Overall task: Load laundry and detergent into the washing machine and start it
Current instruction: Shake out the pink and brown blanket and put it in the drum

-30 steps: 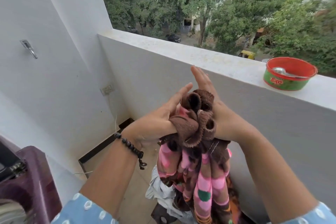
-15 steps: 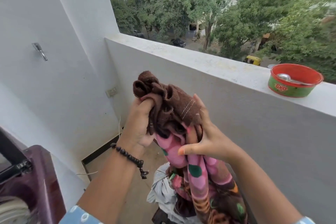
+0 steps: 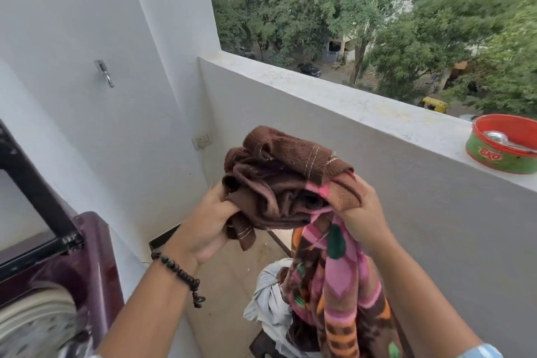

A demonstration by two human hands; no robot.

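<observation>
Both hands have spread apart since half a second ago, and the brown end of the blanket [image 3: 290,183] now lies bunched across them instead of standing up in one fist. The left hand [image 3: 209,221] has its fingers curled round the left of the bundle; the right hand [image 3: 360,212] pinches the right corner, while the pink patterned length hangs down from it. The view has swung left too, so more of the washer [image 3: 96,264] shows. That looks like gathering the blanket for a swing toward the drum, so loading is still in progress and detergent and start are yet to come.

Nearest, at the lower left, stands the maroon washer with its lid [image 3: 32,192] raised; something pale and blurred sits in the opening. Below the hands a heap of laundry [image 3: 270,305] waits on the floor, the blanket's tail trailing into it, which may snag or drag other pieces along. Farther off, a red-and-green tub [image 3: 502,151] with a spoon rests on the parapet [image 3: 363,110], well apart from the washer.
</observation>
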